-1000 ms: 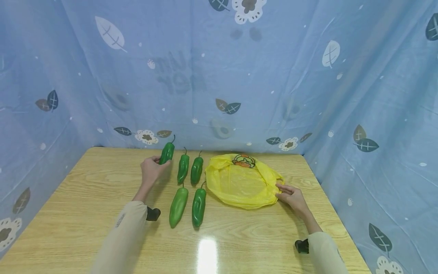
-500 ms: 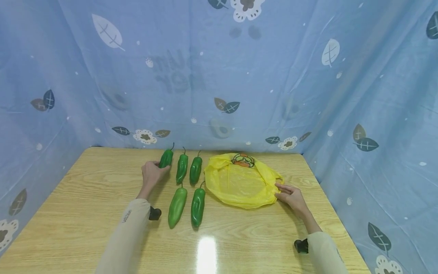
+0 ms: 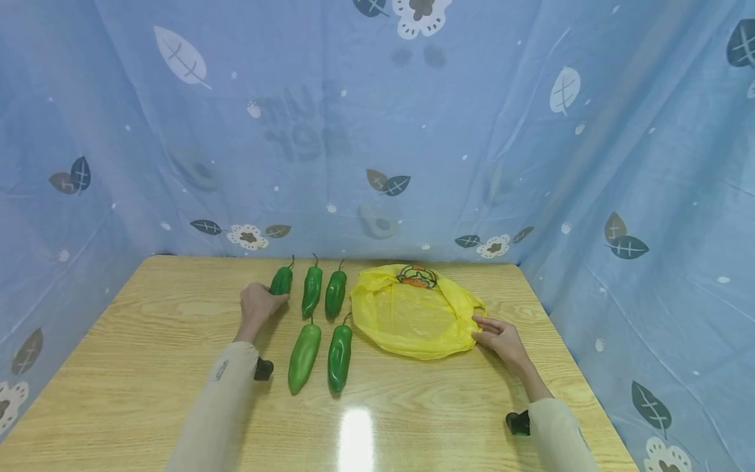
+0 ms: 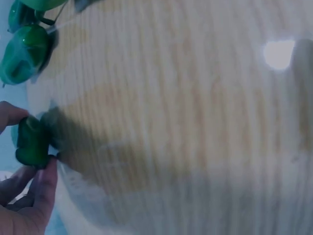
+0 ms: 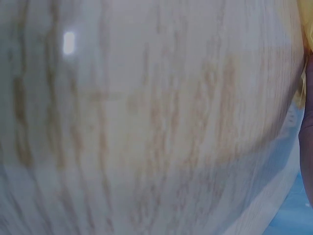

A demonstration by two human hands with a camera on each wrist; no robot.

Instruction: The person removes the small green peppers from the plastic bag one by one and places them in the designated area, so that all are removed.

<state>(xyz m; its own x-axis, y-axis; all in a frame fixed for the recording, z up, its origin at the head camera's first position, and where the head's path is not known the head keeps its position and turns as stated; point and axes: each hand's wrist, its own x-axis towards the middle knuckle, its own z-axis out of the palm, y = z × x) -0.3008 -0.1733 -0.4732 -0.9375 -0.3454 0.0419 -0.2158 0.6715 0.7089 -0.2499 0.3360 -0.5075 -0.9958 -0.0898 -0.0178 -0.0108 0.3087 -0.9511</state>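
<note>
In the head view my left hand grips a dark green chili pepper at the far left of a group, its stem pointing away. The left wrist view shows this pepper between thumb and fingers, end on. Beside it lie two more dark green peppers. Nearer to me are a lighter green pepper and another dark one. My right hand touches the right edge of a yellow plastic bag, fingers fairly straight and thumb apart from them. Only a sliver of that hand shows in the right wrist view.
Everything lies on a wood-grain table. A blue patterned curtain hangs behind it and along both sides. The bag's mouth faces up, close to the rightmost peppers.
My left hand has lowered the pepper toward the table, in line with the two beside it. The right hand and the bag have stayed in place.
</note>
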